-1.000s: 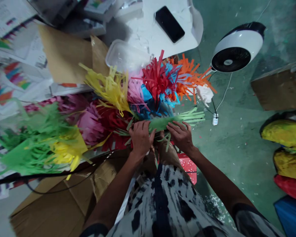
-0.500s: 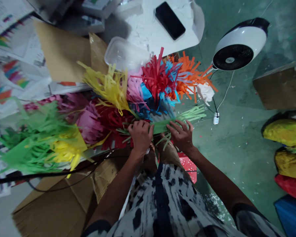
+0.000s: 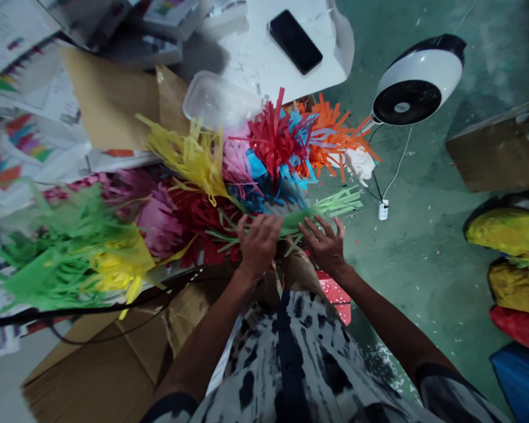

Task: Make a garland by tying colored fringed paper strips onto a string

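My left hand [image 3: 259, 242] and my right hand [image 3: 325, 245] both rest on a roll of green fringed paper [image 3: 324, 210] lying across my knees. The left hand's fingers curl over its middle. The right hand's fingers are spread along its right part, where cut green strips stick out. Right behind the roll stands a heap of fringed paper bundles in yellow [image 3: 193, 160], red [image 3: 274, 138], blue, pink and orange [image 3: 331, 136].
More green and yellow fringed paper [image 3: 73, 255] lies at the left over flattened cardboard [image 3: 110, 364]. A white table [image 3: 268, 59] holds a black phone [image 3: 295, 41] and a clear plastic box [image 3: 218, 101]. A white fan [image 3: 417, 79] stands on the green floor; coloured sacks [image 3: 506, 235] lie at the right.
My left hand has slid a little to the right along the green roll, closer to my right hand. The right hand's fingers have spread slightly. The view has shifted a bit.
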The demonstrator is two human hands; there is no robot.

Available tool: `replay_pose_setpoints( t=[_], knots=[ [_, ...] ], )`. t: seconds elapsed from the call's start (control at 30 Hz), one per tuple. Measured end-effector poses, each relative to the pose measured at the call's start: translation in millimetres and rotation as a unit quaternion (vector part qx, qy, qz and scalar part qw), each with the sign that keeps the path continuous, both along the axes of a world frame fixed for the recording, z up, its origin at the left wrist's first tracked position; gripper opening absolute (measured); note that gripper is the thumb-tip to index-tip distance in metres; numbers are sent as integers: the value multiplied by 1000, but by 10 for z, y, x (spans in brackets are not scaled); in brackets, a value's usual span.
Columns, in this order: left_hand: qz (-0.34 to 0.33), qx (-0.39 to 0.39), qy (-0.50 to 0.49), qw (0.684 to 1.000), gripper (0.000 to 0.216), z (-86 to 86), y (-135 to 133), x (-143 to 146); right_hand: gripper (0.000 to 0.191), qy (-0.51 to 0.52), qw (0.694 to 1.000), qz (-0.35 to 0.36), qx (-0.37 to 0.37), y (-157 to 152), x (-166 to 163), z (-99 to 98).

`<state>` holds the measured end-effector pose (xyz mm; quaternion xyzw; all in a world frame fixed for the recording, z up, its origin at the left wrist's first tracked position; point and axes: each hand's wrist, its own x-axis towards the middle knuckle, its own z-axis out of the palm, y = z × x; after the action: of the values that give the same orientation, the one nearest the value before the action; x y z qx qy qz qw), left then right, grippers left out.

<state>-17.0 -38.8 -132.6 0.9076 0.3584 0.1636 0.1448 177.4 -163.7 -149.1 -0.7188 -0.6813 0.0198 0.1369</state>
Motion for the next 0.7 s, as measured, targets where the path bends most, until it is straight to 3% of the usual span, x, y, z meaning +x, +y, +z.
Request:
replay_pose_setpoints(
  t=[0.07, 0.13, 0.23, 0.37, 0.43, 0.5, 0.57, 0.63, 0.7],
  knots=[
    [-99, -22, 5, 995, 39, -26, -113, 35, 44, -1, 1000, 0, -3, 7, -24, 6],
    [-146, -46, 25, 988, 42, -73, -192, 44, 44, -8, 1000, 2, -3, -14, 0, 11],
    [-155, -61, 39, 985, 43, -147, -218, 7, 40, -35, 999, -14, -1, -109, 220, 32],
    [-157, -63, 32, 985, 46, -182, -176, -44, 28, -86, 988, -129, 27, -245, 666, 119],
    [-150, -57, 25, 987, 46, -183, -169, -40, 28, -94, 980, -167, 44, -247, 734, 177],
    [-142, -50, 15, 989, 46, -189, -177, -20, 33, -69, 987, -138, 37, -190, 618, 214],
    [-136, -43, 7, 990, 44, -199, -190, 0, 40, -22, 999, -43, 3, -91, 373, 207],
    [-142, -41, 5, 989, 42, -207, -191, -7, 45, 12, 999, 42, -22, 8, 116, 152],
    [-148, -40, 5, 988, 41, -206, -169, -64, 49, 29, 997, 71, -30, 66, -47, 66]
  ],
)
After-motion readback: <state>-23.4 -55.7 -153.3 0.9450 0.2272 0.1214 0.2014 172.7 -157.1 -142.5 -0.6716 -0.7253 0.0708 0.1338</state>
